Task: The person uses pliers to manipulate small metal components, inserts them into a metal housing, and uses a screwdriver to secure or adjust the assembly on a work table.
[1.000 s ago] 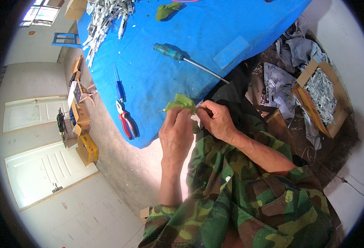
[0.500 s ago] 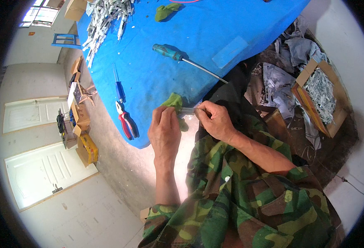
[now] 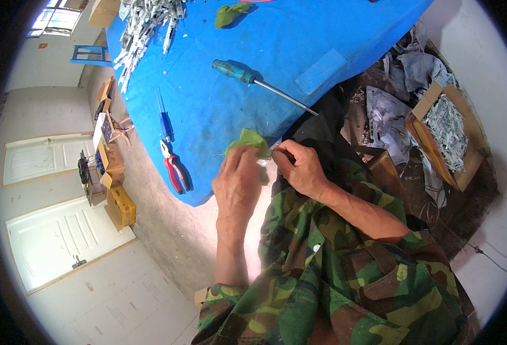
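My left hand [image 3: 237, 183] is closed on a green cloth [image 3: 252, 138], which bunches out beyond the fingers. A thin wire-like tip sticks out on the left side of the cloth. Beside it, my right hand [image 3: 303, 167] pinches the end of a thin metal piece [image 3: 272, 150] between thumb and forefinger. Most of that piece is hidden by the cloth and fingers, so its kind cannot be made out. Both hands are close together over the near edge of the blue-covered table [image 3: 207, 109].
On the table lie red-handled pliers [image 3: 174, 171], a small blue screwdriver [image 3: 166, 126], a large teal-handled screwdriver [image 3: 233, 71], another green cloth [image 3: 230, 15] and a heap of metal parts [image 3: 147, 31]. At right, a cardboard box [image 3: 423, 141] holds similar parts. Plastic bags [image 3: 389, 118] lie beside it.
My left hand has shifted slightly right and up with the green cloth, toward my right hand, covering more of the metal piece. My right hand stays nearly still.
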The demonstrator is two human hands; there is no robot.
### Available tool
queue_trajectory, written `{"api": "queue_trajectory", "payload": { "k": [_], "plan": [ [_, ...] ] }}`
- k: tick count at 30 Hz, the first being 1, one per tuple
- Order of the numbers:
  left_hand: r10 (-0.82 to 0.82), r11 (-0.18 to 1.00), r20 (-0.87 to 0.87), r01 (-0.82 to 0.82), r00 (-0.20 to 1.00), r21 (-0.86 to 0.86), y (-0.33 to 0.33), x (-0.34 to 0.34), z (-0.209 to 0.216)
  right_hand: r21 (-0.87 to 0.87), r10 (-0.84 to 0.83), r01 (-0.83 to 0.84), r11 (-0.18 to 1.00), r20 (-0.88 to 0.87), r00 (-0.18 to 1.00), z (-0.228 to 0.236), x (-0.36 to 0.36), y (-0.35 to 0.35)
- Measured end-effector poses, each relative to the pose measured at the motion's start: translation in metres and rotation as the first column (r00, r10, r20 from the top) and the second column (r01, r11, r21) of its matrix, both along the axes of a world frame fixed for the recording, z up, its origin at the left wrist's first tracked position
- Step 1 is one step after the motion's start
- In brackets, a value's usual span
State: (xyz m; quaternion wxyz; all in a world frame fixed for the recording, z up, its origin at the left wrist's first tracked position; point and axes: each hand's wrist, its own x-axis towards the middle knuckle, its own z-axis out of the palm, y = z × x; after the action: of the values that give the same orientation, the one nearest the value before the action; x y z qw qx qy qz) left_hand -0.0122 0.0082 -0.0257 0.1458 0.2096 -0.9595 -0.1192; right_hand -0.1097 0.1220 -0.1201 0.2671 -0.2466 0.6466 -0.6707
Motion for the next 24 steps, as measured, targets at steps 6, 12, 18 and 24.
{"api": "queue_trajectory", "payload": {
  "k": [6, 12, 18, 24],
  "plan": [
    [0.070, 0.997, -0.012, -0.070, 0.997, -0.010, -0.018, 0.009, 0.002, 0.001, 0.012, -0.012, 1.000, -0.036, 0.999, -0.001, 0.001, -0.001],
    [0.086, 0.996, -0.013, -0.086, 0.996, 0.016, -0.010, 0.006, 0.004, -0.003, 0.031, -0.031, 1.000, 0.018, 0.999, -0.005, 0.001, -0.001],
    [-0.031, 0.999, -0.020, 0.032, 0.999, 0.044, 0.011, -0.002, 0.003, -0.036, 0.023, -0.022, 0.999, 0.022, 0.999, 0.003, 0.001, 0.003],
    [0.013, 1.000, 0.045, -0.012, 0.999, -0.019, 0.001, 0.002, 0.001, -0.050, -0.014, 0.011, 0.999, -0.053, 0.998, -0.003, 0.002, 0.002]
  ]
}}
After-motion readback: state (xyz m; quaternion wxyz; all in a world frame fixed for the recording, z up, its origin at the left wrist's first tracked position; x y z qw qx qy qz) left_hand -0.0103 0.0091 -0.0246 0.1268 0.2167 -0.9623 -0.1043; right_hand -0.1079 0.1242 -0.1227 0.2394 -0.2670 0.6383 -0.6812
